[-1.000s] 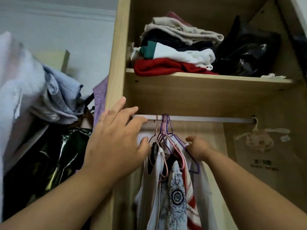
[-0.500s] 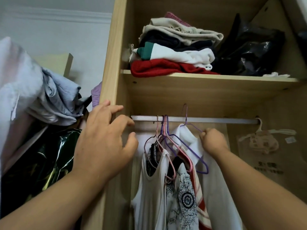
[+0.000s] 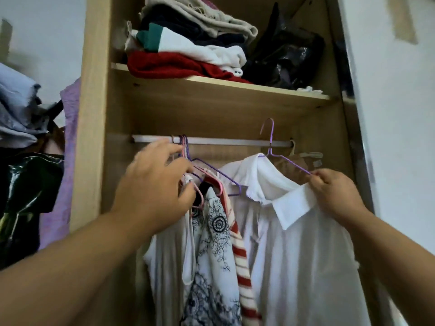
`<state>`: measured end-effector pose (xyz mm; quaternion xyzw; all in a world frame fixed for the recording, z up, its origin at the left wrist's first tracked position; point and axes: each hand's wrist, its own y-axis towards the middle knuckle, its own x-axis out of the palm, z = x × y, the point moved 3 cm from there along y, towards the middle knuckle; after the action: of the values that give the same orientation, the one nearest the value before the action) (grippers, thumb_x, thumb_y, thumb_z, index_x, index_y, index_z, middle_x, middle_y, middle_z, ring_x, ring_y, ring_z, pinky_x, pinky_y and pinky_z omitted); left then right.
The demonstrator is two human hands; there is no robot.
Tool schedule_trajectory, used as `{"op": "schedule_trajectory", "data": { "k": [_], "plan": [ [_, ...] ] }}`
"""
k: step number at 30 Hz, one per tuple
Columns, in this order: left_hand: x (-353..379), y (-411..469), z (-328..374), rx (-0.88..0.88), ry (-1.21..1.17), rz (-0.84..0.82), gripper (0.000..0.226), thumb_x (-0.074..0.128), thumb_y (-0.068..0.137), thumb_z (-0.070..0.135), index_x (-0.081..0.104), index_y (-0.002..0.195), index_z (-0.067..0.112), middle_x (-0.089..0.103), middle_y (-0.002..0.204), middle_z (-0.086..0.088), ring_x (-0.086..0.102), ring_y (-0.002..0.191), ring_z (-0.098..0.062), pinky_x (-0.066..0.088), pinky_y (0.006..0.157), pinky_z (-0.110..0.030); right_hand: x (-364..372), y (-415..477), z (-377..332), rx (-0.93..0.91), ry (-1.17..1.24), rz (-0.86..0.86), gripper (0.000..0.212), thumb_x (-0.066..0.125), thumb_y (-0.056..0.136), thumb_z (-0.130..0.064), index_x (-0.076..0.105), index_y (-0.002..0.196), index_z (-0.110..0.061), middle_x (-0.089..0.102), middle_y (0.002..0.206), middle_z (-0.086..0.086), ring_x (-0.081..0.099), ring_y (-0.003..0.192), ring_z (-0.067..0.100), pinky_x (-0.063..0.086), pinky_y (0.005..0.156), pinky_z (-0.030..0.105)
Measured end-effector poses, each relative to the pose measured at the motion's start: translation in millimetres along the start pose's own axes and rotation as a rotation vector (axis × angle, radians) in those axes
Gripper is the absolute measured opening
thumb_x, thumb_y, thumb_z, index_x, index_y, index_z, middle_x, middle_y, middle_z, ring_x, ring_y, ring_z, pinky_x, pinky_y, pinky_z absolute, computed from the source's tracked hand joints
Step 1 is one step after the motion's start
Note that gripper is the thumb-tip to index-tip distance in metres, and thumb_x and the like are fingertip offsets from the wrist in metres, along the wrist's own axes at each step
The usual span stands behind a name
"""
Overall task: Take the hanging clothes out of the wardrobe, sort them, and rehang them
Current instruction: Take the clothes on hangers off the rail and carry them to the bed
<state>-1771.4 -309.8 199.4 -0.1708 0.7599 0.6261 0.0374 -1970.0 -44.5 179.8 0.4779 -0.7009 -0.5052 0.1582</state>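
Under the metal rail [image 3: 235, 142] at three o'clock, our right hand [image 3: 336, 191] fingers pinch the purple wire hanger [image 3: 290, 164] bearing a white collared shirt [image 3: 294, 255]; at nine, left hand [image 3: 153, 187] fingers curl round bunched pink hangers [image 3: 217, 183].

A stack of folded clothes [image 3: 188, 43] is piled on the upper shelf [image 3: 282, 91], a red knit at the bottom, with a crumpled black plastic bag [image 3: 287, 55] set just beside it. Outside, at the left, a purple garment [image 3: 68, 161] is hung, and blue-grey fabric [image 3: 16, 109] is heaped above a glossy dark bag [image 3: 28, 196].
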Motion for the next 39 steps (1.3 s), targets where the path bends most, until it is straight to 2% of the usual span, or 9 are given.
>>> {"op": "schedule_trajectory", "data": {
  "k": [10, 12, 14, 18, 22, 25, 31, 36, 39],
  "plan": [
    [129, -29, 133, -0.041, -0.621, -0.438, 0.056, 0.042, 0.094, 0.03, 0.025, 0.148, 0.021, 0.023, 0.155, -0.005, 0.02, 0.142, -0.023, 0.019, 0.116, -0.036, -127, -141, 3, 0.09, -0.211, -0.16, 0.028, 0.055, 0.09, -0.023, 0.065, 0.067, -0.035, 0.065, 0.069, -0.015, 0.056, 0.066, -0.002, 0.039, 0.056, 0.01],
    [145, -43, 145, -0.077, -0.642, -0.468, 0.045, 0.041, 0.095, 0.035, 0.041, 0.139, 0.023, 0.033, 0.151, -0.007, 0.024, 0.139, -0.026, 0.022, 0.114, -0.036, -144, -170, -5, 0.131, -0.282, -0.174, 0.027, 0.057, 0.089, -0.022, 0.066, 0.071, -0.04, 0.065, 0.073, -0.018, 0.056, 0.068, -0.001, 0.039, 0.059, 0.012],
    [156, -63, 158, -0.084, -0.688, -0.563, 0.03, 0.039, 0.095, 0.041, 0.06, 0.109, 0.025, 0.052, 0.132, -0.007, 0.041, 0.126, -0.031, 0.034, 0.102, -0.036, -158, -200, -14, 0.19, -0.347, -0.143, 0.027, 0.058, 0.088, -0.021, 0.066, 0.075, -0.043, 0.065, 0.073, -0.021, 0.057, 0.065, -0.002, 0.04, 0.057, 0.013],
    [162, -116, 189, -0.059, -1.155, -0.782, 0.031, 0.042, 0.098, 0.034, 0.046, 0.071, 0.019, 0.057, 0.08, -0.008, 0.058, 0.088, -0.033, 0.041, 0.072, -0.037, -175, -271, -39, 0.367, -0.464, -0.079, 0.021, 0.058, 0.089, -0.027, 0.067, 0.07, -0.03, 0.062, 0.06, -0.009, 0.051, 0.05, 0.001, 0.036, 0.047, 0.012],
    [136, -177, 206, -0.013, -1.439, -0.782, 0.026, 0.046, 0.098, 0.021, 0.049, 0.072, 0.018, 0.055, 0.072, -0.007, 0.052, 0.074, -0.026, 0.031, 0.06, -0.032, -175, -355, -76, 0.546, -0.634, -0.038, 0.023, 0.053, 0.093, -0.022, 0.069, 0.099, -0.036, 0.066, 0.09, -0.017, 0.058, 0.08, 0.001, 0.04, 0.067, 0.018],
    [103, -224, 220, 0.114, -1.541, -0.819, 0.018, 0.05, 0.096, 0.019, 0.055, 0.079, 0.018, 0.062, 0.083, -0.012, 0.056, 0.082, -0.029, 0.042, 0.07, -0.034, -164, -418, -106, 0.662, -0.795, -0.078, 0.028, 0.052, 0.094, -0.019, 0.064, 0.12, -0.023, 0.062, 0.102, -0.004, 0.056, 0.094, 0.015, 0.03, 0.069, 0.016],
    [26, -292, 243, 0.449, -1.504, -0.905, 0.021, 0.047, 0.096, 0.036, 0.061, 0.086, 0.024, 0.068, 0.104, 0.0, 0.057, 0.105, -0.027, 0.041, 0.094, -0.045, -170, -545, -179, 0.934, -0.771, 0.148, 0.02, 0.054, 0.093, -0.015, 0.068, 0.106, -0.018, 0.064, 0.093, -0.005, 0.055, 0.086, 0.01, 0.034, 0.064, 0.014],
    [-42, -347, 262, 0.673, -1.671, -1.061, 0.016, 0.051, 0.096, 0.025, 0.061, 0.084, 0.022, 0.066, 0.093, -0.003, 0.057, 0.087, -0.02, 0.034, 0.067, -0.028, -201, -656, -254, 1.171, -0.811, 0.399, 0.019, 0.054, 0.092, -0.02, 0.064, 0.091, -0.036, 0.056, 0.059, -0.024, 0.051, 0.059, -0.009, 0.036, 0.054, 0.006],
    [-103, -388, 281, 0.815, -1.724, -1.127, 0.018, 0.052, 0.096, 0.024, 0.058, 0.079, 0.024, 0.063, 0.084, 0.0, 0.053, 0.08, -0.016, 0.028, 0.061, -0.028, -223, -717, -299, 1.298, -0.843, 0.525, 0.019, 0.053, 0.091, -0.024, 0.064, 0.087, -0.04, 0.056, 0.063, -0.025, 0.051, 0.062, -0.01, 0.034, 0.054, 0.008]
  ]
}}
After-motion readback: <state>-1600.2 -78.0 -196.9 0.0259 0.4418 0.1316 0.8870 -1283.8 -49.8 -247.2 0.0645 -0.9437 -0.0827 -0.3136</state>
